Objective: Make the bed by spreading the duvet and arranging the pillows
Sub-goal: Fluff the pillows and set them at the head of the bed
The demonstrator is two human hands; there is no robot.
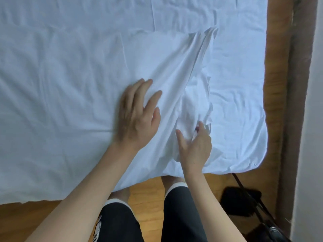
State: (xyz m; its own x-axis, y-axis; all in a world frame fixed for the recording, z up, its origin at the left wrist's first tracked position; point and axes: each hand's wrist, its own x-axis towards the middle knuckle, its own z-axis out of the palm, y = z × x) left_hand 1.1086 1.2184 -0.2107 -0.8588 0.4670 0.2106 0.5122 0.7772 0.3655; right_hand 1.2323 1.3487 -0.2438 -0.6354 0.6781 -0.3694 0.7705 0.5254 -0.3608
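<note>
Right hand (195, 145) near bed edge, fingers curled, pinching a bunched fold of white duvet (70, 75). Left hand (138, 112) flat on duvet, fingers straight, blurred. Raised crease runs away diagonally. Duvet covers bed; wooden floor (148, 191) below.

The duvet (70, 84) is plain white with a faint bluish cast and no pattern. The floor (146, 191) is warm orange-brown wood. The shorts (180, 215) are black with white hems and a white print on one leg. The bag (241, 205) is black.
</note>
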